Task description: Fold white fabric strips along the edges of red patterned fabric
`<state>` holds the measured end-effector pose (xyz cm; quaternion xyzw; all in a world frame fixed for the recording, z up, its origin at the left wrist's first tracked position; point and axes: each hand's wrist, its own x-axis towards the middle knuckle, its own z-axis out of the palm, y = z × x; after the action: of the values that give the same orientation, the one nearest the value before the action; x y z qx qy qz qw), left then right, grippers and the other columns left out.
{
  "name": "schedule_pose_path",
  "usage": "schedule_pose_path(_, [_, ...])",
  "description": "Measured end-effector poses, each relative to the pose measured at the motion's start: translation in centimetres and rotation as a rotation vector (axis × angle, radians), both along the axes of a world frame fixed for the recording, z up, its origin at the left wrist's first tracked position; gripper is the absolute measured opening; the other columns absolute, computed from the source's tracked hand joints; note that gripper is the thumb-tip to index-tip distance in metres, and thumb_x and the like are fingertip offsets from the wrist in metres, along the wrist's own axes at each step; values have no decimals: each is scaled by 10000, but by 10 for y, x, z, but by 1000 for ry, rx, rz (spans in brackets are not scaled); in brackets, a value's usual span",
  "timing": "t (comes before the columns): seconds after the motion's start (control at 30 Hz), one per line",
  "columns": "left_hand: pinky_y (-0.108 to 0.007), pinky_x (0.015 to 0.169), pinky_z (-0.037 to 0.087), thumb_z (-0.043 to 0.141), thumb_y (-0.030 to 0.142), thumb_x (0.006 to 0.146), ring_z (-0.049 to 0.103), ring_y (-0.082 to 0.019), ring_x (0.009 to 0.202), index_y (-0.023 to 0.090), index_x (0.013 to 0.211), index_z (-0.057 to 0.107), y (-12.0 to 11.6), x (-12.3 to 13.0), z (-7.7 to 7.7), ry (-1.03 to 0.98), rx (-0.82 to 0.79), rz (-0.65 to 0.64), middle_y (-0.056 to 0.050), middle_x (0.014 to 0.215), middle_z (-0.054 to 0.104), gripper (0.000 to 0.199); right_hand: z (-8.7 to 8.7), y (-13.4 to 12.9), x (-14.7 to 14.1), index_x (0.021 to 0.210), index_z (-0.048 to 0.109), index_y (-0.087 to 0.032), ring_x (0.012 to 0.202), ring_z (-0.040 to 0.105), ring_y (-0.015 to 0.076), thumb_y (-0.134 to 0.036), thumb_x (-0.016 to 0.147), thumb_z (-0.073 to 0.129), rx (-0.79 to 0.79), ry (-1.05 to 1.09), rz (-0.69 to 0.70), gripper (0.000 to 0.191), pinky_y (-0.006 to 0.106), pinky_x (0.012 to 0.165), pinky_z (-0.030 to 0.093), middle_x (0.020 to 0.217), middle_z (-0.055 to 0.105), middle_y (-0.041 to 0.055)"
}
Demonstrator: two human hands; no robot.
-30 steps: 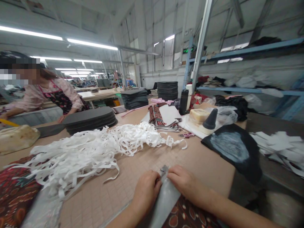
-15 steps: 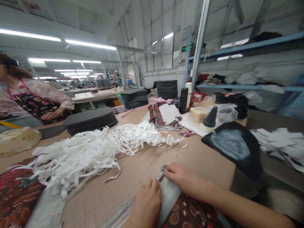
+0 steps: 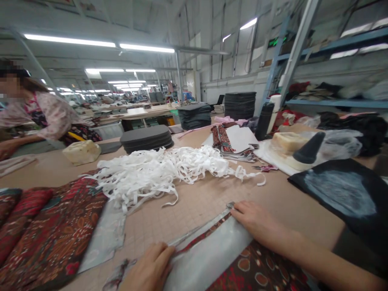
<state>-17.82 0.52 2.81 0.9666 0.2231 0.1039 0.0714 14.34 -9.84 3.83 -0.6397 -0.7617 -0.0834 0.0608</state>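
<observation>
A patterned brown-red fabric piece with a grey-white backing lies at the table's front edge, a narrow patterned strip showing along its far side. My right hand rests at the far corner of this piece, fingers closed on its edge. Lower left, my left hand is on the near part of the same edge, fingers together, partly blurred. A crumpled bit of patterned fabric shows just left of it. Beyond both hands lies a heap of white strips.
Folded patterned fabric lies left. Behind are dark oval stacks, a yellowish block, pink-handled scissors, a black cone and a black piece with whitish coating. A person leans over at the far left.
The view has turned left. My left hand has slid along the edge toward the near left, away from my right hand, uncovering more backing and strip. The person at left has leaned forward.
</observation>
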Motion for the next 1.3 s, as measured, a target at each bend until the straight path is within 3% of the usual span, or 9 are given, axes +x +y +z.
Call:
schedule_pose_path(0.1, [-268,787,492,512,171,849,606,-179,888,250,1070,565,-5,11,0,-42,-89,75,-23,983,617,240,3,10,-23,780,617,-157,766,538,193,-29,820,517,20,27,45,168,293,688,387,832,604,58])
schedule_pose_path(0.23, [-312,768,485,478,162,879,593,-197,863,216,961,603,-9,33,-3,-28,-163,149,-38,912,606,159,8,26,-69,807,602,-180,796,532,175,-144,833,587,-69,153,205,48,275,704,391,843,594,20])
schedule_pose_path(0.4, [-320,726,466,463,145,878,576,-202,811,172,814,587,-7,42,-7,-68,-197,225,-42,827,592,142,-4,46,-97,780,592,-161,779,529,193,-219,804,646,-44,118,272,82,292,681,396,814,597,40])
schedule_pose_path(0.57, [-303,711,445,479,126,845,562,-188,787,180,794,583,-5,42,-7,-106,-233,252,-25,799,589,128,-17,53,-86,752,572,-157,705,498,188,-110,802,603,34,22,339,75,292,613,370,764,578,43])
schedule_pose_path(0.73, [-287,739,438,560,95,799,553,-176,827,185,811,592,-4,39,-4,-171,-344,235,-9,828,581,96,-10,51,-82,749,575,-158,734,513,167,-110,812,584,-43,174,249,80,269,658,390,768,570,29])
schedule_pose_path(0.83, [-278,747,442,589,85,797,550,-169,838,192,834,602,-3,36,-6,-169,-353,194,-1,847,576,114,-9,50,-85,803,593,-165,793,515,174,-154,826,596,-78,223,291,25,274,702,401,821,578,30])
schedule_pose_path(0.97, [-290,703,456,538,86,853,538,-180,798,184,885,607,-5,33,-12,-81,-95,36,-17,856,586,123,-12,48,-87,853,596,-165,798,492,174,-169,890,531,-64,166,432,75,286,723,401,841,579,32])
schedule_pose_path(1.1, [-328,665,478,545,51,824,539,-215,774,113,1034,566,-10,26,-11,18,188,-120,-57,896,612,220,-6,41,-76,921,597,-136,774,475,185,-175,923,470,-53,67,569,133,305,701,402,842,581,51])
schedule_pose_path(1.3, [-289,675,463,450,-23,781,537,-196,760,157,974,561,-12,-16,-3,21,206,-40,-37,885,601,287,2,21,-28,994,599,-117,800,489,203,-100,913,425,-49,16,495,193,327,716,416,881,590,86])
